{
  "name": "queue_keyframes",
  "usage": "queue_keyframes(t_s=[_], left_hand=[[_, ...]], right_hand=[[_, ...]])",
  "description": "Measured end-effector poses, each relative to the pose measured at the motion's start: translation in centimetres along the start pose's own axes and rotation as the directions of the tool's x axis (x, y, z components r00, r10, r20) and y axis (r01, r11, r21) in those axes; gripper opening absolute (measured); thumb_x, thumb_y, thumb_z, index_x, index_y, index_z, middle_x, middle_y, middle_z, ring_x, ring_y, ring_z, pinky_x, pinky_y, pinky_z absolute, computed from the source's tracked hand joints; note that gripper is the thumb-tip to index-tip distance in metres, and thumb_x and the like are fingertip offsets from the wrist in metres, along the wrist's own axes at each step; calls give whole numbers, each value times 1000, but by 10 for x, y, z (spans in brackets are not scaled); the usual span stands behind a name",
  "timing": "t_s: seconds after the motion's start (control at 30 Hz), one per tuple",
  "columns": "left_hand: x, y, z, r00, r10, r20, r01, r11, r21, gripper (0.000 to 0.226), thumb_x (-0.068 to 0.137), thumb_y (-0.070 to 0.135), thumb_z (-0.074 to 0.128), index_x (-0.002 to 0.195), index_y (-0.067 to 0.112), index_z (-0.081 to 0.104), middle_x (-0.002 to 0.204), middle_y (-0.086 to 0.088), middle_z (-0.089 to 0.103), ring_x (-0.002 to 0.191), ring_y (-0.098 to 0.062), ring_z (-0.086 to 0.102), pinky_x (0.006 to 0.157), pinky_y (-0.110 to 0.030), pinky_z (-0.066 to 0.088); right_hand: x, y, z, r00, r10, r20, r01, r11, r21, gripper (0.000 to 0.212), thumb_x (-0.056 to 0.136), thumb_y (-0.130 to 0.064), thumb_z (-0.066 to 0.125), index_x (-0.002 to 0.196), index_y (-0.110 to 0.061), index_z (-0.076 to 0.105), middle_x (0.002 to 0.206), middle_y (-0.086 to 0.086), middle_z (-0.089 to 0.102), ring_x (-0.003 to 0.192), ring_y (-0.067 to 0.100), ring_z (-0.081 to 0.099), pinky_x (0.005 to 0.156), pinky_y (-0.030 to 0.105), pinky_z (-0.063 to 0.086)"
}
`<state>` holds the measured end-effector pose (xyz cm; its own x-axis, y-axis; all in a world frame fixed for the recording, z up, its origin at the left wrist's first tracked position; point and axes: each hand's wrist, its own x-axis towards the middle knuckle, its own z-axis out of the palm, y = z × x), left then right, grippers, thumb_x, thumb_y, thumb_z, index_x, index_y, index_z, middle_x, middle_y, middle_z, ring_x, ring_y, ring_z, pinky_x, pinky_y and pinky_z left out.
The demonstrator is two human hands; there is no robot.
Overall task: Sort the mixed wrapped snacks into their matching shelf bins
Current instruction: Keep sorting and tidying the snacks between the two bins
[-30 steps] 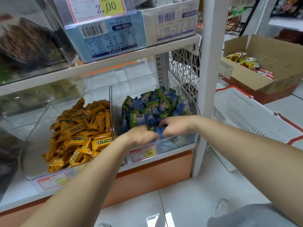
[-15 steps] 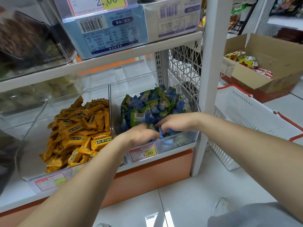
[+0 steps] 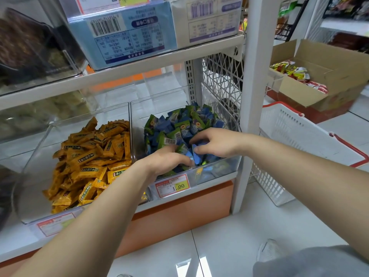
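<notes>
Hands, both inside clear plastic bin (image 3: 229,124) at right end of lower shelf (image 3: 14,242). Right hand (image 3: 216,142): fingers curled, thumb pinching glossy blue wrapped snack (image 3: 194,156). Left hand (image 3: 169,160): palm down, fingers hooked into crinkly blue and green wrapped snacks (image 3: 185,124); grip not discernible. Adjoining bin (image 3: 40,140), left: orange pillow-shaped wrapped snacks (image 3: 89,156). Beyond the shelf post: white slatted basket (image 3: 289,132).

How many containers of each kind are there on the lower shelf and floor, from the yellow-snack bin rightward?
Clear shelf bins: 2 (yellow-snack bin, blue-green snack bin)
White plastic basket: 1
Cardboard box: 1
Total: 4
</notes>
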<state>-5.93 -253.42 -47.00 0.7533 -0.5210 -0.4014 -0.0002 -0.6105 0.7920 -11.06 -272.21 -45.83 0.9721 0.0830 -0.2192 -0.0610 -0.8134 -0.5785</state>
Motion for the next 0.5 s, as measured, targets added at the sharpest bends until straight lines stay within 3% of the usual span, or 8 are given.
queue_keyframes(t_s=[0.1, 0.17, 0.23, 0.3, 0.37, 0.43, 0.5], left_hand=[[-2, 2, -1, 1000, 15, -5, -16, 999, -28, 18, 81, 28, 77, 90, 30, 61, 71, 14, 73, 68, -2, 68, 60, -17, 52], [-3, 3, -1, 1000, 23, -8, -23, 999, -36, 17, 81, 28, 76, 91, 29, 62, 73, 12, 74, 69, -3, 69, 62, -19, 54], [-4, 3, -1, 999, 32, -8, -32, 998, -49, 18, 81, 27, 75, 91, 31, 61, 77, 9, 74, 74, -6, 69, 66, -21, 54], [-6, 3, -1, 999, 36, -21, -37, 998, -57, 22, 81, 26, 75, 87, 34, 56, 79, 10, 72, 75, -5, 67, 62, -19, 50], [-5, 3, -1, 999, 31, -25, -33, 997, -67, 19, 81, 24, 74, 88, 31, 57, 77, 7, 72, 69, -6, 68, 56, -17, 50], [-5, 5, 0, 999, 19, -37, -23, 996, -89, 8, 81, 22, 71, 85, 21, 64, 71, 1, 71, 64, -11, 67, 55, -21, 50], [-3, 5, 1, 998, -5, -69, -2, 995, -97, 7, 82, 21, 66, 77, 17, 67, 66, 0, 68, 66, -16, 63, 61, -27, 47]], right_hand=[[-8, -9, -1, 998, -3, -58, -11, 968, -252, 48, 98, -36, 51, 145, -25, 50, 145, 0, 55, 129, 23, 53, 103, 36, 46], [-13, -17, -1, 987, -23, -159, -49, 899, -434, 45, 93, -38, 52, 138, -34, 55, 135, 1, 59, 122, 27, 56, 90, 40, 52], [-15, -22, -1, 958, -80, -276, -74, 860, -505, 35, 88, -39, 56, 123, -36, 63, 120, 1, 59, 111, 28, 57, 75, 37, 48], [-16, -24, -2, 940, -124, -317, -23, 906, -422, 17, 86, -35, 61, 100, -30, 67, 100, -3, 61, 97, 24, 60, 67, 33, 45], [-17, -20, -5, 977, -63, -203, 17, 975, -220, 7, 86, -31, 63, 89, -26, 67, 85, -8, 66, 86, 16, 64, 64, 30, 48], [-18, -16, -4, 1000, -6, -16, 4, 994, -113, 11, 86, -28, 65, 93, -23, 72, 87, -9, 71, 83, 13, 67, 71, 30, 55], [-18, -13, 0, 996, 24, 84, -21, 999, -32, 16, 87, -26, 65, 101, -22, 72, 94, -8, 72, 87, 14, 67, 78, 31, 55]])
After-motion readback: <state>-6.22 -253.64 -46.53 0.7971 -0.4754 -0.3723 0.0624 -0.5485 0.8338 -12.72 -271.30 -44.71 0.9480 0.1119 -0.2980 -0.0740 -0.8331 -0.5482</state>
